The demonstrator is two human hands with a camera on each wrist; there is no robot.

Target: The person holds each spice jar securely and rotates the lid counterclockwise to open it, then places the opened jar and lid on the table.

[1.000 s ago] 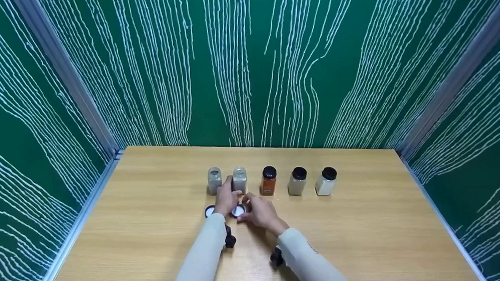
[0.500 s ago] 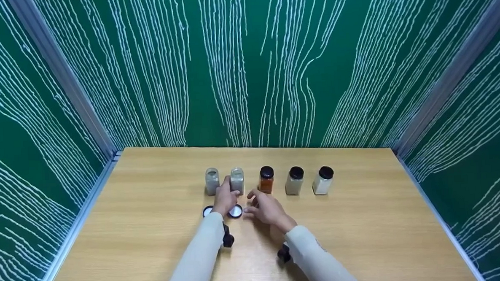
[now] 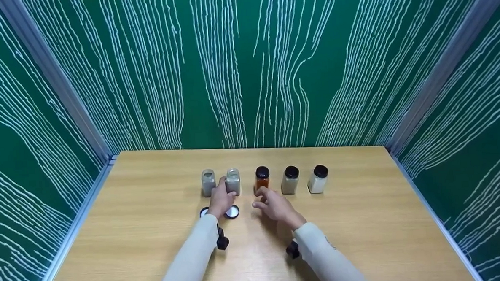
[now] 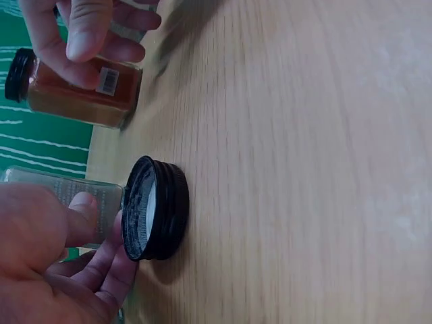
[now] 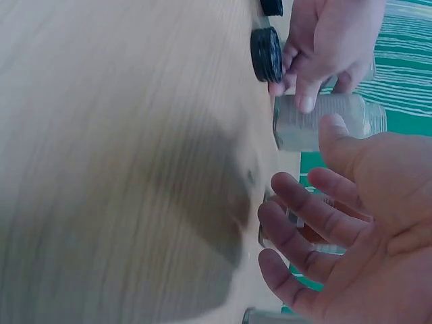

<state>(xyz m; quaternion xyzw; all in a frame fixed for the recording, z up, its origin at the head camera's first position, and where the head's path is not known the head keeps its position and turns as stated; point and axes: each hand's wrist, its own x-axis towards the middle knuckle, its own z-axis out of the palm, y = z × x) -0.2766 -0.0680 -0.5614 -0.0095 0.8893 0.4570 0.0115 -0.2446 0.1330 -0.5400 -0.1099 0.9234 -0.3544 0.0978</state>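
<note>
My left hand (image 3: 221, 199) grips a square glass spice jar (image 3: 233, 184) that stands upright without its lid, thumb against its side in the left wrist view. Just in front of it lies a black screw lid (image 3: 232, 212), white inside facing up. My right hand (image 3: 277, 204) holds nothing; its fingers (image 5: 297, 233) are spread and loosely bent in the right wrist view. They are close in front of a capped jar of orange-red spice (image 4: 81, 91), partly covering it in the head view. Left of my left hand stands another lidless jar (image 3: 208, 182).
A second black lid (image 3: 203, 211) lies partly behind the left wrist. To the right stand two black-capped jars, one with beige contents (image 3: 290, 183) and one with whiter contents (image 3: 317, 183). The wooden table (image 3: 110, 231) meets green, white-streaked walls (image 3: 213, 74) at its back.
My right hand has left the nearer lid and moved right, up to the red spice jar. The left hand keeps its hold on the lidless jar. The head view has shifted slightly.
</note>
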